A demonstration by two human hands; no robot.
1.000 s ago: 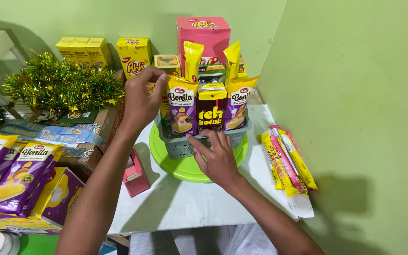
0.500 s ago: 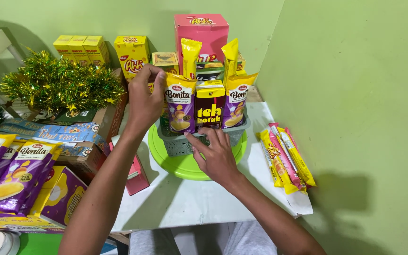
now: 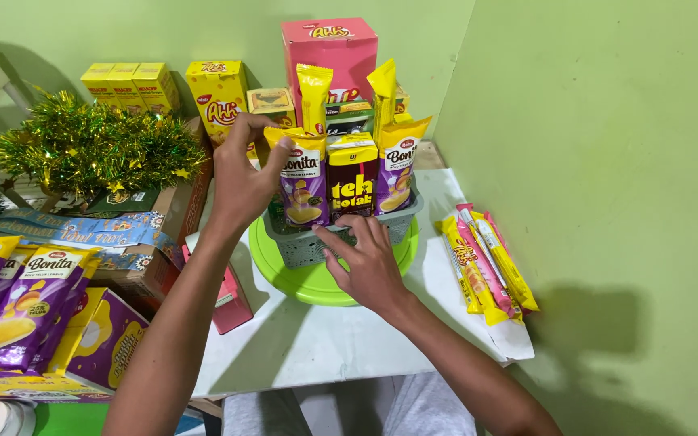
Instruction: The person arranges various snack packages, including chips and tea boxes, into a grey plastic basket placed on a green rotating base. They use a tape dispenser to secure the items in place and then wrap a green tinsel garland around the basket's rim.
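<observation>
One grey basket (image 3: 309, 246) stands on one lime-green round plate (image 3: 317, 282) on the white table (image 3: 317, 339). In its front row: two purple-and-yellow snack pouches, the left one (image 3: 304, 182) pinched at its top corner by the person's left hand (image 3: 244, 182), the right one (image 3: 397, 165) standing free; one brown-and-yellow drink carton (image 3: 352, 176) between them. The right hand (image 3: 369, 262) lies against the basket's front wall, fingers spread and loose, grasping nothing. Behind: one tall pink box (image 3: 329, 52), two upright yellow sachets. Right of the plate: a bundle of yellow and pink stick packets (image 3: 486, 262), count unclear. Left: one yellow box (image 3: 218, 93), three small yellow cartons (image 3: 129, 85), one green-gold tinsel garland (image 3: 82, 149), more purple pouches (image 3: 22, 303).
</observation>
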